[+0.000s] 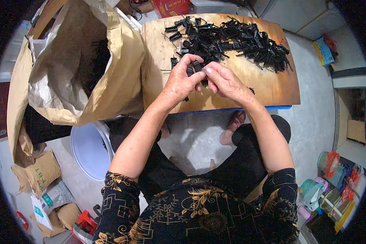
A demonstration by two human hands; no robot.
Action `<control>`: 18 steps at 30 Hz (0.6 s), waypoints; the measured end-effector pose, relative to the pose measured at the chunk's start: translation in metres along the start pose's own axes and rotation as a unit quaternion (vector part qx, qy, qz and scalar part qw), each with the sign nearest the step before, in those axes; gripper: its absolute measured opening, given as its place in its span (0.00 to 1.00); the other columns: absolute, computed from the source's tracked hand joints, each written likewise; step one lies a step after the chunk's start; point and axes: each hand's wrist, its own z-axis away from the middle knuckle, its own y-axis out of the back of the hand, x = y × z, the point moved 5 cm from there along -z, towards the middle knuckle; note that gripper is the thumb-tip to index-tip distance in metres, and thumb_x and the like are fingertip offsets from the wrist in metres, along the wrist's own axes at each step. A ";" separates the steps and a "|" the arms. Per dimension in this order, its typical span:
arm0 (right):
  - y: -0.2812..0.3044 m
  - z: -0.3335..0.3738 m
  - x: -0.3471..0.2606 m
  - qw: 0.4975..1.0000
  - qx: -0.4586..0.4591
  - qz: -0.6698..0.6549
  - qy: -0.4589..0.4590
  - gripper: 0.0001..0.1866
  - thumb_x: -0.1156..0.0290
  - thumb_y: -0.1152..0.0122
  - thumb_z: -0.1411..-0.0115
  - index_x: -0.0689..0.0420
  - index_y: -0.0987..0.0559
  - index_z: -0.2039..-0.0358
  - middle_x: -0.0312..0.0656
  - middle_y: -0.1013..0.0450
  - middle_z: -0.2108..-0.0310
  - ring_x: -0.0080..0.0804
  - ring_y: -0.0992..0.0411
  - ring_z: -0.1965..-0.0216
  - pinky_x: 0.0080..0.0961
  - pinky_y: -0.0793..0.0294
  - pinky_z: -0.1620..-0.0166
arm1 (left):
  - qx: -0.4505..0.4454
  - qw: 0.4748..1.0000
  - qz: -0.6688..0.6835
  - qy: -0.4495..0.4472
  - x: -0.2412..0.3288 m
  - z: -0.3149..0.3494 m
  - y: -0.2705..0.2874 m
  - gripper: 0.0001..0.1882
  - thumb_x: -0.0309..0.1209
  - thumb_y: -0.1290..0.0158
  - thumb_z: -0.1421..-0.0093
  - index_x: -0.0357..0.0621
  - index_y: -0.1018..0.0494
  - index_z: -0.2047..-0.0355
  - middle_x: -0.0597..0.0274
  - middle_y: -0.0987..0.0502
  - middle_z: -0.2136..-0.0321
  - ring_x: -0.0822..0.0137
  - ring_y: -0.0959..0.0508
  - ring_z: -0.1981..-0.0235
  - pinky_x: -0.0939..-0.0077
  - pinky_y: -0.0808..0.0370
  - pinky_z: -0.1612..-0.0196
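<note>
Risk assessment, positions referenced to the wooden board (268, 87).

Left hand (182, 79) and right hand (225, 81): both closed, fingertips pinched together on one small black plastic piece (197, 66), held just above the near-centre of the wooden board. Exact shape of the piece mostly hidden by the fingers.

Probable faults, as judged from this arrangement:
- Loss of the held piece: small, smooth, rigid plastic, gripped only at the fingertips. Likely to spring free under uneven pressure and drop off the near edge of the wooden board onto the pale tiled floor (199, 142).
- Snagging: heap of black plastic pieces (236, 40) piled loosely at the far side of the wooden board, thin prongs interlocked. Likely to drag neighbours along on pulling one out.
- Spillage at the right edge of the wooden board, where the heap came closest to the rim.
- Pricked or pinched fingertips from thin pointed ends.

Materials and shapes:
- Wooden board: flat, tan, worn, with rounded far corners and a blue strip under the near edge.
- Pieces: matte black, angular, thin-limbed.
- Sack (81, 61) left of the wooden board: tan paper outside, woven shiny lining, mouth open, slumped.
- Round pale bucket (89, 152) below the sack, near-left of the wooden board.
</note>
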 end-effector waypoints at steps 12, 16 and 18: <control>-0.005 -0.014 0.018 0.991 0.081 0.094 0.054 0.12 0.64 0.58 0.36 0.58 0.31 0.72 0.29 0.42 0.85 0.16 0.43 0.82 0.17 0.42 0.79 | 0.002 0.994 -0.110 -0.024 -0.009 -0.008 0.000 0.14 0.25 0.48 0.48 0.43 0.37 0.62 0.59 0.29 0.76 0.73 0.30 0.84 0.77 0.31 0.80; -0.010 -0.020 0.016 0.993 0.077 0.079 0.038 0.11 0.66 0.57 0.37 0.59 0.32 0.73 0.30 0.42 0.85 0.17 0.43 0.82 0.18 0.41 0.78 | 0.048 0.978 -0.182 -0.094 -0.009 -0.007 0.005 0.14 0.24 0.48 0.49 0.43 0.38 0.62 0.52 0.29 0.77 0.63 0.27 0.79 0.70 0.30 0.74; -0.011 -0.023 0.012 0.988 0.094 0.103 0.073 0.11 0.67 0.57 0.37 0.59 0.32 0.73 0.31 0.41 0.85 0.17 0.42 0.82 0.19 0.41 0.78 | 0.059 0.975 -0.191 -0.095 -0.009 -0.007 0.007 0.14 0.24 0.48 0.49 0.44 0.38 0.62 0.50 0.30 0.77 0.60 0.26 0.78 0.68 0.30 0.72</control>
